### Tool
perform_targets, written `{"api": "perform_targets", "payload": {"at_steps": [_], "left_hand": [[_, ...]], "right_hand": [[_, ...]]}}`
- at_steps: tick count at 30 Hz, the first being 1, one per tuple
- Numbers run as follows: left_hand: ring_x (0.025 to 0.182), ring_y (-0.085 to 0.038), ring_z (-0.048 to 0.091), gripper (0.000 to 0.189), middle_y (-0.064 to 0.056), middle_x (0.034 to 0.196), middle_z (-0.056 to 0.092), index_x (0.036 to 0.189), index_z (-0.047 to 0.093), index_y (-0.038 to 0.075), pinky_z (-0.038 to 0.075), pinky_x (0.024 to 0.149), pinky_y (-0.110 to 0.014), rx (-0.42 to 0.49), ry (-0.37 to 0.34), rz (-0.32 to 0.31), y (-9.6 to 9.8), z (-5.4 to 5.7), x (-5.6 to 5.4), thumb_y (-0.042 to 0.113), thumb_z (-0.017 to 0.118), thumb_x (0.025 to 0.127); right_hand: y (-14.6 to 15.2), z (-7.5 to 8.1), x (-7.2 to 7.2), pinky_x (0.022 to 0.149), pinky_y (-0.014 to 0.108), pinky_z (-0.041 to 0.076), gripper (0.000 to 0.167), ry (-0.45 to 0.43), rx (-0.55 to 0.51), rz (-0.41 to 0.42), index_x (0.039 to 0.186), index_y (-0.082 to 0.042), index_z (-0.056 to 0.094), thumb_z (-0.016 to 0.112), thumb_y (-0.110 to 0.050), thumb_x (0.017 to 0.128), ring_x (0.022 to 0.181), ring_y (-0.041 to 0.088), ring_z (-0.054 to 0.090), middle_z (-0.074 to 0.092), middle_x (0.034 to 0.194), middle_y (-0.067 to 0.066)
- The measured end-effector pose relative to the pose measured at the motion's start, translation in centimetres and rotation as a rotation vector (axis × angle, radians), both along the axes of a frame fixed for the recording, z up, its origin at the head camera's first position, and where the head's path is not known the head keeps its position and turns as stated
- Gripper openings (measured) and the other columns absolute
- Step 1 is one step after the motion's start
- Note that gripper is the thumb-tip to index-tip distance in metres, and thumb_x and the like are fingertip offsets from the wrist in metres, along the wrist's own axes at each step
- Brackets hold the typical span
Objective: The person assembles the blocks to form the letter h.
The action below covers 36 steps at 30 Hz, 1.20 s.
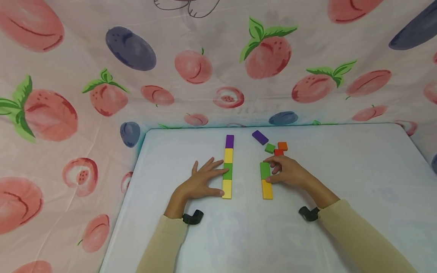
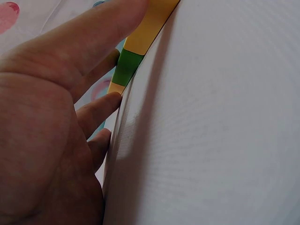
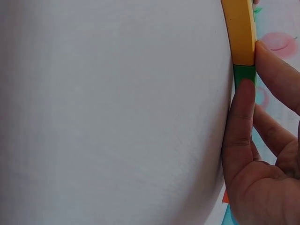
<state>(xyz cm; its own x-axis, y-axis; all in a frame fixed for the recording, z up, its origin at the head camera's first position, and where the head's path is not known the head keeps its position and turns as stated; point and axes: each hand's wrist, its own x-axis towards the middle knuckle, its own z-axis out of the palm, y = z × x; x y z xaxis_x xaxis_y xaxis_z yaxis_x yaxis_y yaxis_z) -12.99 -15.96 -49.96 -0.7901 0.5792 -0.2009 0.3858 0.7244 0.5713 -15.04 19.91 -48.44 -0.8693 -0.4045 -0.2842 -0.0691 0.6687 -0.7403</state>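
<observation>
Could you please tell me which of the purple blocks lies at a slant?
The loose purple rectangular block, beside the small green block; the other purple block lies straight at the far end of the four-block row.

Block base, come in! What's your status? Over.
Left hand touching four-block row. Right hand on green block, shorter row. Red block close by, maybe in the way.

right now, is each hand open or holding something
Left hand: open, spread and touching the row of four blocks.
Right hand: closed, pinching the green block in the two-block row.
</observation>
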Motion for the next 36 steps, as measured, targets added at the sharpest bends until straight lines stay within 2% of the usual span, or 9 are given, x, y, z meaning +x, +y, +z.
{"api": "perform_targets", "payload": {"at_steps": [14, 21, 28, 36], "left_hand": [[0.162, -0.019, -0.001, 0.08, 0.012, 0.17, 0.022, 0.153, 0.045, 0.04, -0.015, 0.121, -0.067, 0.008, 0.008, 0.004, 0.0, -0.2, 0.0, 0.059, 0.078, 0.082], [0.162, -0.02, 0.0, 0.08, 0.011, 0.17, 0.023, 0.153, 0.046, 0.039, -0.014, 0.121, -0.067, 0.014, 0.017, 0.001, 0.0, -0.2, 0.0, 0.058, 0.078, 0.082], [0.162, -0.02, 0.0, 0.081, 0.011, 0.17, 0.022, 0.154, 0.045, 0.039, -0.015, 0.121, -0.067, 0.019, 0.014, 0.003, -0.1, -0.3, 0.0, 0.058, 0.078, 0.082], [0.162, -0.02, 0.0, 0.08, 0.011, 0.17, 0.023, 0.153, 0.046, 0.039, -0.015, 0.121, -0.067, 0.017, 0.014, 0.003, -0.1, -0.3, -0.1, 0.059, 0.078, 0.082]], "right_hand": [[0.2, 0.3, 0.0, 0.088, 0.031, 0.054, 0.068, -0.05, -0.031, -0.009, 0.14, -0.01, 0.059, 0.087, -0.03, 0.081, 0.101, 0.02, 0.062, 0.057, 0.114, 0.011], [0.4, 0.5, -0.2, 0.087, 0.028, 0.053, 0.061, -0.111, -0.078, -0.059, 0.14, -0.016, 0.059, 0.083, -0.033, 0.086, 0.101, 0.023, 0.059, 0.06, 0.119, 0.011], [0.5, 1.1, -0.6, 0.089, 0.029, 0.054, 0.048, -0.064, -0.062, -0.144, 0.135, -0.019, 0.064, 0.074, -0.039, 0.093, 0.105, 0.023, 0.061, 0.067, 0.114, 0.006], [0.4, 2.1, -2.1, 0.079, 0.032, 0.057, 0.044, 0.036, -0.105, -0.252, 0.129, -0.017, 0.066, 0.066, -0.048, 0.098, 0.095, 0.028, 0.064, 0.071, 0.107, 0.012]]}}
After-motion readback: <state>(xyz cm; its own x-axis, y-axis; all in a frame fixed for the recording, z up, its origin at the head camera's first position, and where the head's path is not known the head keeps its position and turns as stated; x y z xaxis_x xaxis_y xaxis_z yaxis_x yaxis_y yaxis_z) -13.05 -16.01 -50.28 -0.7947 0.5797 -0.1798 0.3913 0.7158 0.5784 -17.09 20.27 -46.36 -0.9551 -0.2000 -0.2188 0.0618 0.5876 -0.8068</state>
